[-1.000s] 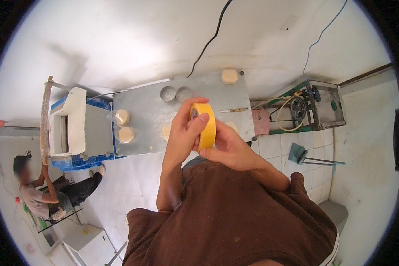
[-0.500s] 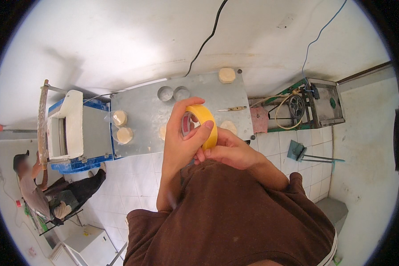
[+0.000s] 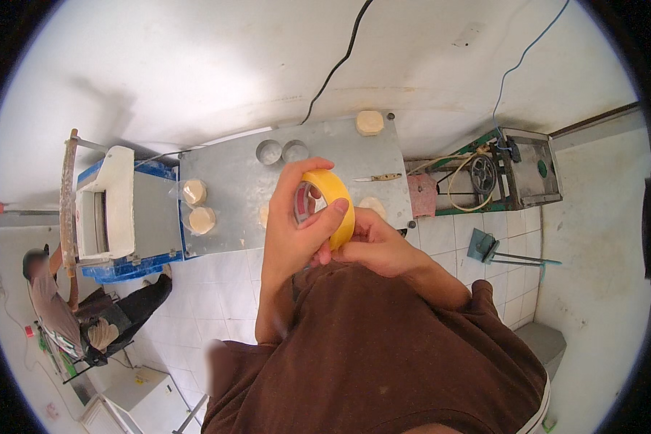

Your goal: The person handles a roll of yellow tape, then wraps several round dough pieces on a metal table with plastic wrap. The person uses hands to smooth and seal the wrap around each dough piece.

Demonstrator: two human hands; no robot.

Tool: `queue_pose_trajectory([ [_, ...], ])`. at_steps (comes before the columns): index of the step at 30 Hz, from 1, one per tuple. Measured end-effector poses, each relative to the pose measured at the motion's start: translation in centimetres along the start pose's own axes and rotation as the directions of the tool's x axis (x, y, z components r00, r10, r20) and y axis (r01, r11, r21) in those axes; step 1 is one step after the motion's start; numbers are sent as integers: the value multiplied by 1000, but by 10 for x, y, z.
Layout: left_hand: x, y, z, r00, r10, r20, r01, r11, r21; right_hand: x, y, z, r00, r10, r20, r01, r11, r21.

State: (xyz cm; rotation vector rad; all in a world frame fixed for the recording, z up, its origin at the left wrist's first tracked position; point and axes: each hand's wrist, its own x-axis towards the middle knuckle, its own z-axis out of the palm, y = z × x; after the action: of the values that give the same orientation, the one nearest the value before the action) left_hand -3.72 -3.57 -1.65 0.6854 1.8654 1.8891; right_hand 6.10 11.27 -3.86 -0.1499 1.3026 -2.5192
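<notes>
Above the near side of the metal table (image 3: pixel 231 173), my left hand (image 3: pixel 286 231) is wrapped round a roll of yellow adhesive tape (image 3: pixel 333 188), thumb across its outer face. My right hand (image 3: pixel 383 249) is closed against the roll's lower right side; its fingertips are partly hidden behind the roll. A pale round stack (image 3: pixel 373 207) lies beyond my right hand, and another (image 3: pixel 263 215) is half covered by my left. On the table's left are two more pale round stacks (image 3: pixel 202 220), seemingly in clear plastic. Two round metal tins (image 3: pixel 270 152) and a knife (image 3: pixel 380 177) lie farther back.
A pale block (image 3: pixel 369 123) sits at the far right corner. Left of the table stands a white-and-blue machine (image 3: pixel 155 217), with a seated person (image 3: pixel 54 304) nearby. Rightward are a green-framed machine with a pulley wheel (image 3: pixel 483 173) and a dustpan (image 3: pixel 479 246). A black cable (image 3: pixel 350 43) hangs behind.
My hands and the tape roll stay nearly in place, with slight finger shifts on the right. The seated person's head and arm have moved a little.
</notes>
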Motion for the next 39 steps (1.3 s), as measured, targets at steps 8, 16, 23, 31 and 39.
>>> queue_pose_trajectory([
  [8, 0, -8, -5, 982, -65, -175, 34, 984, -174, 3, -9, 15, 994, -63, -91, 70, 995, 74],
  [16, -8, -24, 12, 697, 261, -668, -320, 947, 35, 7, -18, 33, 822, -481, -303, 171, 718, -674],
  [23, -3, -40, 22, 446, 569, -690, -478, 804, 354, 15, -20, 35, 749, -601, -278, 194, 601, -775],
  [31, -5, -40, 14, 397, 700, -594, -526, 703, 478, 14, -26, 33, 794, -546, -269, 199, 651, -732],
  [39, -5, -43, 13, 436, 690, -577, -544, 713, 442, 14, -31, 33, 805, -543, -241, 161, 590, -791],
])
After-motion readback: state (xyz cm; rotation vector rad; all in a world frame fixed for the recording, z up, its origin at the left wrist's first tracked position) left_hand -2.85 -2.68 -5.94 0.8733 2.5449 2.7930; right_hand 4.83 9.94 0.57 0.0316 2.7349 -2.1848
